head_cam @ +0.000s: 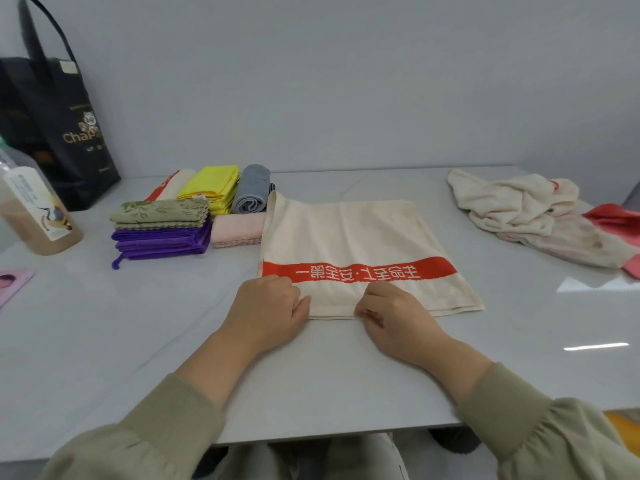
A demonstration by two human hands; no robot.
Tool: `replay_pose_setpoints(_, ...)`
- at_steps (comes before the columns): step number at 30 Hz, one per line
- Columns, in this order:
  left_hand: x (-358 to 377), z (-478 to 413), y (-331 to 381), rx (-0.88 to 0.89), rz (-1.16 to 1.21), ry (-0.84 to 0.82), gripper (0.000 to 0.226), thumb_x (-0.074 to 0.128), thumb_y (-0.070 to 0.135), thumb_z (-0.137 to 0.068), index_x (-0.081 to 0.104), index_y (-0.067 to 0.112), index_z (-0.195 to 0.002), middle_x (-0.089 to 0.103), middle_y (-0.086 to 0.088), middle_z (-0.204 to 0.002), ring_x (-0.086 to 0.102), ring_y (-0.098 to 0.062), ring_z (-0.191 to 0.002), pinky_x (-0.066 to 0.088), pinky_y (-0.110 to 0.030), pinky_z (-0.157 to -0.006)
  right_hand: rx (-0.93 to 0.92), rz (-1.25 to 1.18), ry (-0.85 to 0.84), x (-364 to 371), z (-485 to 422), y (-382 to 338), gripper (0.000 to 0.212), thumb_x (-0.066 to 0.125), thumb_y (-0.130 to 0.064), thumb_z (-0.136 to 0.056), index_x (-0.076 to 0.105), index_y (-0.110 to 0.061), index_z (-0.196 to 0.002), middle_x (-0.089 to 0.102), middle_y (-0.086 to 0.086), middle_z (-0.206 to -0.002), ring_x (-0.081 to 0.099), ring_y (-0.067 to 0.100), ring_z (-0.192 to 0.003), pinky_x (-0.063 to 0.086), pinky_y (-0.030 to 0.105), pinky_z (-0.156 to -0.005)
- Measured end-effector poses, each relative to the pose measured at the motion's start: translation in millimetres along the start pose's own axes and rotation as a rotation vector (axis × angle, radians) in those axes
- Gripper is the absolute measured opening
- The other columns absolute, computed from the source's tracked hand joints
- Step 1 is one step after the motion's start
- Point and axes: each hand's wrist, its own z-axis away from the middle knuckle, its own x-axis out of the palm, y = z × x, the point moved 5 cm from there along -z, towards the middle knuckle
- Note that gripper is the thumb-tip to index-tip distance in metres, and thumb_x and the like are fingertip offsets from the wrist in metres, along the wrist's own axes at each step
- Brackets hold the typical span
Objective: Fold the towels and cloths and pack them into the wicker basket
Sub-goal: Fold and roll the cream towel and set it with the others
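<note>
Where the fingers met cloth: left fingers (pixel 300 303) and right fingers (pixel 367 315) were curled, pinching the near hem of the cream towel (pixel 346 230).
Left hand (pixel 268 306): at the towel's near left corner.
Right hand (pixel 391 317): at the middle of the hem, just beside the left.
Cream towel: lay flat on the bench (pixel 138 323), its red lettered band crossing just beyond the hands.
Folded cloths: green patterned cloth (pixel 161 211) upon purple cloths (pixel 162 239); pink cloth (pixel 237 228), yellow cloth (pixel 211 187) and rolled grey towel (pixel 251 190) beside them, left of the towel.
Unfolded pile (pixel 512 202): crumpled at far right.
Black bag (pixel 59 133), bottle (pixel 38 216): far left.
</note>
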Motion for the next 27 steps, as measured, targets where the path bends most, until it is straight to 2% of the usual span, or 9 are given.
replay_pose_setpoints(2,5.4,-17.1,10.7,-0.120,0.005,-0.026,0.034,0.040,0.028,-0.095,0.062,0.016,-0.073,0.061,-0.001,-0.073,0.057,-0.021,-0.069,0.033,-0.029,-0.054,0.032,-0.037,0.022,0.2,-1.6,1.9,0.015,0.057,-0.003,-0.073,0.068,-0.011,-0.078,0.059,0.000,-0.078,0.055,0.017,-0.072,0.047,0.028,-0.061)
replay_pose_setpoints(5,18.8,-37.6,30.7,-0.230,0.173,-0.045,0.030,0.039,0.020,-0.098,0.063,0.014,-0.115,0.064,-0.005,-0.106,0.055,-0.024,-0.101,0.046,-0.036,-0.078,0.089,-0.062,0.064,-0.8,-2.4,7.5,0.019,0.058,0.001,-0.070,0.068,-0.011,-0.081,0.058,-0.002,-0.080,0.045,0.006,-0.071,0.036,0.015,-0.065)
replay_pose_setpoints(7,36.4,-41.9,43.5,-0.215,0.230,-0.174,0.041,0.035,0.022,-0.100,0.047,0.014,-0.138,0.054,-0.007,-0.134,0.043,-0.024,-0.125,0.037,-0.037,-0.103,0.121,-0.049,0.075,-3.6,-0.4,12.2,0.022,0.054,0.002,-0.068,0.066,-0.010,-0.082,0.054,-0.004,-0.079,0.040,0.004,-0.073,0.032,0.014,-0.066)
replay_pose_setpoints(9,52.1,-37.4,50.0,-0.194,0.158,-0.389,0.050,0.026,0.032,-0.102,0.024,0.020,-0.150,0.027,-0.003,-0.155,0.019,-0.021,-0.143,0.017,-0.038,-0.117,0.140,-0.016,0.059,-8.2,2.8,20.0,0.023,0.054,0.005,-0.065,0.063,-0.009,-0.081,0.052,-0.004,-0.078,0.041,0.009,-0.073,0.035,0.020,-0.066)
replay_pose_setpoints(12,59.0,-31.5,48.0,-0.184,0.075,-0.513,0.054,0.017,0.042,-0.102,0.007,0.028,-0.153,0.003,0.003,-0.161,-0.002,-0.019,-0.148,0.003,-0.045,-0.119,0.227,-0.007,0.055,-21.3,10.8,43.7,0.022,0.056,0.007,-0.064,0.061,-0.010,-0.077,0.050,-0.006,-0.076,0.047,0.015,-0.073,0.037,0.025,-0.067)
replay_pose_setpoints(15,59.2,-31.1,47.9,-0.193,0.050,-0.556,0.055,0.013,0.045,-0.101,0.001,0.032,-0.153,-0.003,0.004,-0.161,-0.007,-0.020,-0.148,-0.001,-0.050,-0.119,0.346,0.003,0.065,-39.2,21.9,70.4,0.022,0.057,0.008,-0.068,0.063,-0.011,-0.077,0.052,-0.006,-0.077,0.050,0.018,-0.075,0.030,0.020,-0.066)
replay_pose_setpoints(18,59.3,-30.9,48.4,-0.202,0.032,-0.575,0.055,0.012,0.047,-0.101,-0.002,0.034,-0.152,-0.005,0.005,-0.161,-0.008,-0.020,-0.148,-0.002,-0.053,-0.118,0.470,0.008,0.059,-52.9,32.2,89.6,0.027,0.055,0.009,-0.070,0.064,-0.016,-0.075,0.054,-0.010,-0.079,0.048,0.010,-0.074,0.031,0.014,-0.067)
replay_pose_setpoints(22,60.4,-31.8,48.0,-0.214,0.035,-0.588,0.055,0.012,0.048,-0.100,-0.003,0.035,-0.151,-0.007,0.005,-0.161,-0.010,-0.020,-0.148,-0.003,-0.054,-0.117,0.263,0.201,0.168,-73.6,39.8,87.0,0.034,0.061,0.022,-0.056,0.065,-0.011,-0.064,0.057,-0.005,-0.074,0.058,0.025,-0.072,0.042,0.025,-0.062)
replay_pose_setpoints(27,59.3,-32.5,48.2,-0.216,0.032,-0.607,0.055,0.011,0.048,-0.100,-0.004,0.036,-0.151,-0.009,0.006,-0.161,-0.011,-0.020,-0.147,-0.003,-0.055,-0.117,0.122,0.406,0.074,-76.1,48.5,82.4,0.030,0.068,0.016,-0.056,0.065,-0.012,-0.066,0.059,0.001,-0.073,0.059,0.027,-0.069,0.046,0.031,-0.048)
